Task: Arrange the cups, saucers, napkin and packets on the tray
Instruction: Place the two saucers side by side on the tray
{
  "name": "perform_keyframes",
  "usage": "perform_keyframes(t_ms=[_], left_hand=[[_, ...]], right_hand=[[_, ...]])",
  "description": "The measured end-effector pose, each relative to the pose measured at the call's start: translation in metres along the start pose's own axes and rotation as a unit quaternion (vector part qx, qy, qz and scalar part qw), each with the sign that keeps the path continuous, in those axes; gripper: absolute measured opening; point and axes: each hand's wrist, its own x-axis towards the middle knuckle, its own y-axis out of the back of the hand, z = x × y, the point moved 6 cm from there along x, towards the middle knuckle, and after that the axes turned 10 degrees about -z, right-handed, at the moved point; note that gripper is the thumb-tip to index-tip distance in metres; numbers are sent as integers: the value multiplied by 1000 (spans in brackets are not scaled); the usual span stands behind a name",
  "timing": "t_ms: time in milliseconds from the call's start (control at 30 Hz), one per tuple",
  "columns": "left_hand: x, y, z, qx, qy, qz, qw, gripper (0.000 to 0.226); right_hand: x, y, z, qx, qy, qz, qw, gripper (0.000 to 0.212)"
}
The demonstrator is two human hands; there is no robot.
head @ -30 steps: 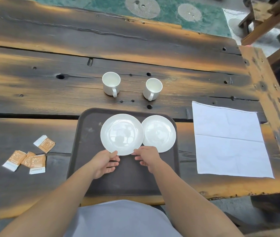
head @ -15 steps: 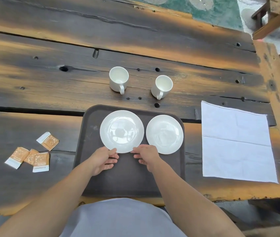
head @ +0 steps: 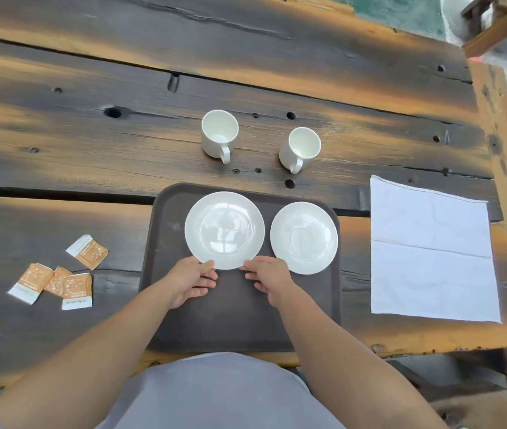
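A dark brown tray [head: 239,311] lies on the wooden table in front of me. Two white saucers rest side by side on its far half, the left saucer [head: 224,230] and the right saucer [head: 304,237], with a small gap between them. My left hand [head: 191,280] and my right hand [head: 264,274] both hold the near rim of the left saucer, thumbs on its edge and fingers curled. Beyond the tray stand two empty white cups, one on the left [head: 219,133] and one on the right [head: 303,147]. A white napkin [head: 431,255] lies flat to the right. Several orange packets [head: 57,274] lie to the left.
The table is made of dark, rough planks with knot holes and gaps [head: 60,195]. Its right edge [head: 506,168] runs close to the napkin. A wooden bench or chair [head: 500,29] stands at the far right. The near half of the tray holds only my hands.
The left saucer, which overlapped the right one, has slid left and slightly away from me. A gap now shows between the two saucers. Both hands moved with it.
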Motion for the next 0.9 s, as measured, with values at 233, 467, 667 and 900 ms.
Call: perform_keyframes(t_ms=[233,467,667,900], left_hand=[[5,0,2,33,6,9,999,13],[15,-1,-2,25,22,-3,999,14],[18,-2,-2,31,22,-7,999,15],[17,-4,-2,40,20,4,999,14]], right_hand=[[1,-2,8,23,-16,16,999,8],[4,1,12,36,-26,24,999,4],[5,4,16,39,-27,29,998,3],[6,3,16,43,-28,22,998,5]])
